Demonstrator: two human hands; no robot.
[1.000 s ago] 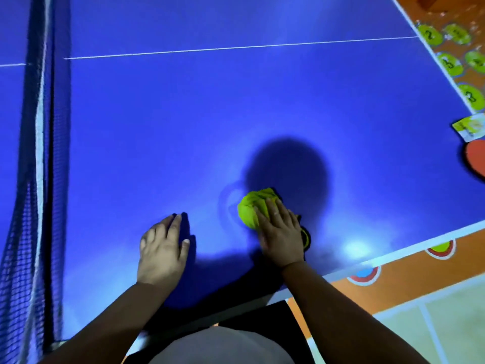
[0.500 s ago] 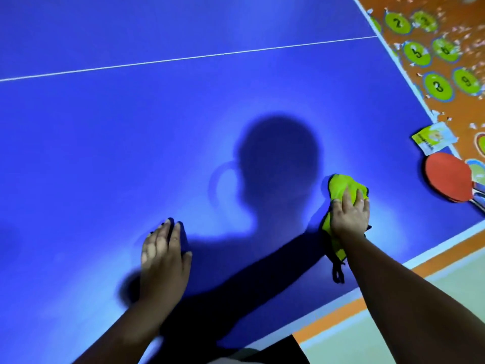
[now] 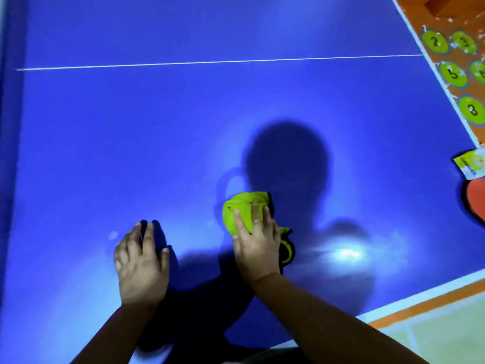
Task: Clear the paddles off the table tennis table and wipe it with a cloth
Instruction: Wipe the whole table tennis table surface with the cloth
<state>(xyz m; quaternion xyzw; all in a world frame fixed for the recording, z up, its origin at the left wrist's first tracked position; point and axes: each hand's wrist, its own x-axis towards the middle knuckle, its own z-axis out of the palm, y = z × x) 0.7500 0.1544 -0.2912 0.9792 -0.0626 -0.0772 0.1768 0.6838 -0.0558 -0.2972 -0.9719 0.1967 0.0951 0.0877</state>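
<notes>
Left hand (image 3: 141,264) lies flat on the table (image 3: 183,127) near its near edge, fingers straight and holding nothing; probably a brace for leaning in. Right hand (image 3: 258,245) is just beside it, fingers fairly straight over the bunched green cloth (image 3: 241,208) and pressing it down. Bunching it makes a wiping pad. Wipe step in hand. The red paddle (image 3: 476,203) sits at the right edge, cut by the frame, so clearing looks unfinished. A small packet (image 3: 471,166) lies just beyond it. The white line (image 3: 210,63) is farthest.
</notes>
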